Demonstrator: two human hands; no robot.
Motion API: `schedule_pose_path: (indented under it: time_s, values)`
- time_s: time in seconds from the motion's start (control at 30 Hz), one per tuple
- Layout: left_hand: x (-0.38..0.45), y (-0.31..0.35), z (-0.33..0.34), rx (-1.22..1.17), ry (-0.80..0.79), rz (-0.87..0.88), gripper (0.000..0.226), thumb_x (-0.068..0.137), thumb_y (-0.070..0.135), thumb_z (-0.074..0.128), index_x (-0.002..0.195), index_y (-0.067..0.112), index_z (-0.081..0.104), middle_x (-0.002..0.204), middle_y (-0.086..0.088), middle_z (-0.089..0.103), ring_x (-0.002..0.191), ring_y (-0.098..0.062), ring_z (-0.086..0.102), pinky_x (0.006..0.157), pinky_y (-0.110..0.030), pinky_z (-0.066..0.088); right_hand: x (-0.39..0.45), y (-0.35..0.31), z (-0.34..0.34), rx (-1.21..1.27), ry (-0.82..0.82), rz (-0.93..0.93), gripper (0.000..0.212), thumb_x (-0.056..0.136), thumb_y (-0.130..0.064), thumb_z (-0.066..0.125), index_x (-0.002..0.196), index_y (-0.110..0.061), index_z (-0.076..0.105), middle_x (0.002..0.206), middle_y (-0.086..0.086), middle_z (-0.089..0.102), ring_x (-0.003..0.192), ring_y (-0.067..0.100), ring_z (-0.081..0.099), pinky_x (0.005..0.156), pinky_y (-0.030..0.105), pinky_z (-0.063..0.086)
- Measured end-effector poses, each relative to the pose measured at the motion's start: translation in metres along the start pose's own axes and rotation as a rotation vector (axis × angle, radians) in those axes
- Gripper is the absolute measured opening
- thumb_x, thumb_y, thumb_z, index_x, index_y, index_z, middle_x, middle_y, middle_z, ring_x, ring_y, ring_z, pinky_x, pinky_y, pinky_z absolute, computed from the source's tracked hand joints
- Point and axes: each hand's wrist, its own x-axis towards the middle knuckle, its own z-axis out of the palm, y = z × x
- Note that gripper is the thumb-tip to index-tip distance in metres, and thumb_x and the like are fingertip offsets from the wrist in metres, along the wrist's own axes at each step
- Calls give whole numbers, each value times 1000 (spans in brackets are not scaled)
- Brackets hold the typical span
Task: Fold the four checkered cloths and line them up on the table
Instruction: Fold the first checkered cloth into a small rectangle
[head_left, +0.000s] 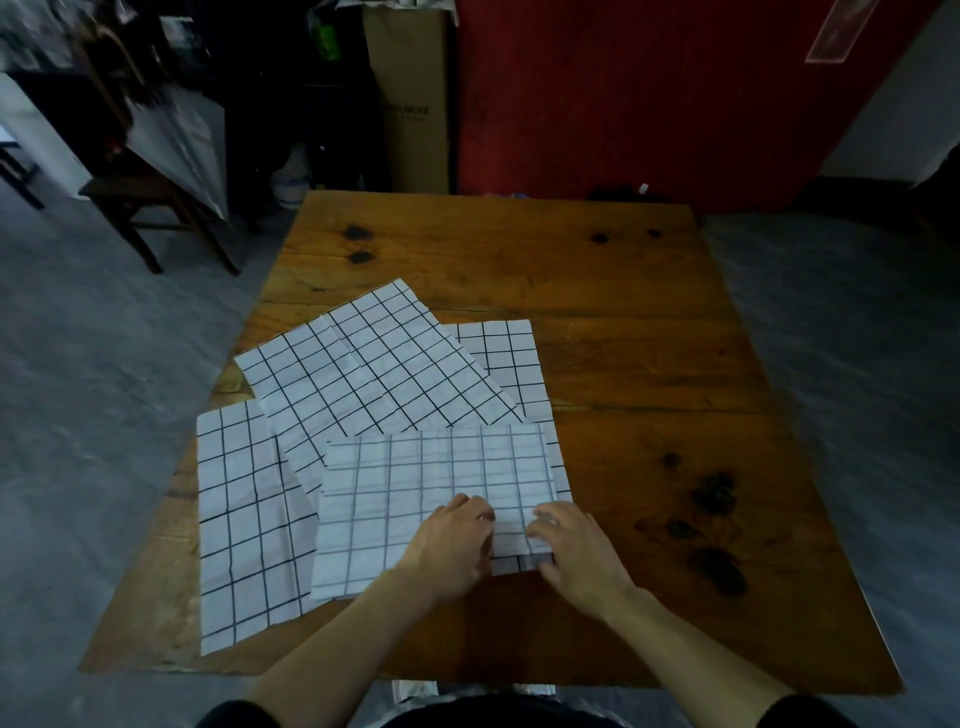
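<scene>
- A wooden tabletop stands before a red wall; four checkered cloths overlap at centre-left of the frame.
- Your left hand and right hand curl their fingers on the nearest cloth, at its lower right edge.
- Match corners squarely, then flatten the crease.

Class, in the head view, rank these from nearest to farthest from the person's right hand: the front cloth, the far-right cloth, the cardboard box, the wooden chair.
From the right hand:
1. Front cloth: under the hand, touching it.
2. Far-right cloth: beyond it, mid-table, partly covered.
3. Cardboard box: past the table's far edge, standing.
4. Wooden chair: far left, on the floor.
</scene>
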Motion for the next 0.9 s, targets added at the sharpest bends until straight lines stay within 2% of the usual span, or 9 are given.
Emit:
schedule_pose_path:
  time_s: [0.17, 0.23, 0.33, 0.4, 0.5, 0.63, 0.7, 0.8, 0.9]
  values:
    - [-4, -12, -36, -104, 104, 10, 13, 88, 28, 59, 97, 20, 62, 115, 6, 57, 108, -17, 50, 89, -32, 47, 13, -2, -23, 24, 165, -21, 18, 93, -23, 61, 109, -28, 63, 110, -14, 54, 108, 3, 45, 101, 24, 37]
    - [-5, -12, -44, -142, 139, -43, 20, 89, 40, 59, 102, 25, 57, 111, 10, 56, 105, -14, 51, 87, -32, 48, 22, -6, -35, 56, 208, -19, 13, 91, -24, 63, 103, -28, 64, 102, -16, 56, 99, 3, 48, 94, 24, 41]
    - [-5, -9, -54, -118, 143, -95, 46, 84, 59, 60, 117, 28, 51, 112, 11, 55, 103, -12, 50, 85, -33, 48, 33, -14, -53, 107, 283, -22, 12, 87, -22, 69, 96, -29, 65, 92, -18, 54, 87, 0, 46, 83, 22, 40]
    - [-4, -8, -61, -9, 172, -87, 42, 87, 50, 62, 122, 28, 50, 117, 9, 57, 107, -15, 52, 87, -33, 48, 38, -18, -65, 128, 333, -50, 12, 85, -20, 70, 94, -27, 66, 91, -18, 54, 86, -1, 44, 81, 22, 38]
    - [0, -16, -72, 55, 269, -108, 21, 94, 23, 53, 115, 23, 58, 110, 3, 61, 102, -20, 57, 83, -35, 52, 42, -23, -82, 134, 401, -95, 8, 86, -24, 68, 93, -27, 66, 91, -16, 57, 89, 2, 48, 82, 25, 40]
    - [2, -32, -88, -42, 353, -99, 8, 92, 20, 54, 97, 22, 59, 90, 5, 63, 81, -21, 61, 67, -38, 54, 46, -26, -104, 169, 476, -169, 9, 84, -27, 70, 92, -28, 67, 88, -18, 57, 88, 4, 49, 80, 31, 42]
    - [2, -40, -98, -120, 401, -66, 4, 91, 21, 58, 89, 24, 57, 82, 10, 59, 72, -15, 57, 62, -36, 52, 49, -26, -112, 184, 504, -199, 10, 84, -32, 68, 93, -29, 67, 88, -19, 57, 89, 4, 49, 81, 35, 43]
    - [-2, -48, -115, -244, 417, -44, 10, 95, 26, 61, 85, 26, 56, 76, 14, 56, 67, -9, 52, 61, -27, 46, 50, -24, -124, 227, 506, -151, 33, 83, -37, 73, 113, -31, 62, 101, -21, 56, 99, -1, 45, 93, 33, 41]
    - [-11, -50, -130, -359, 425, -82, 11, 94, 26, 65, 84, 23, 61, 76, 12, 62, 70, -7, 57, 64, -24, 49, 50, -17, -130, 309, 439, 10, 81, 76, -36, 80, 145, -34, 37, 125, -21, 47, 119, -3, 36, 107, 30, 29]
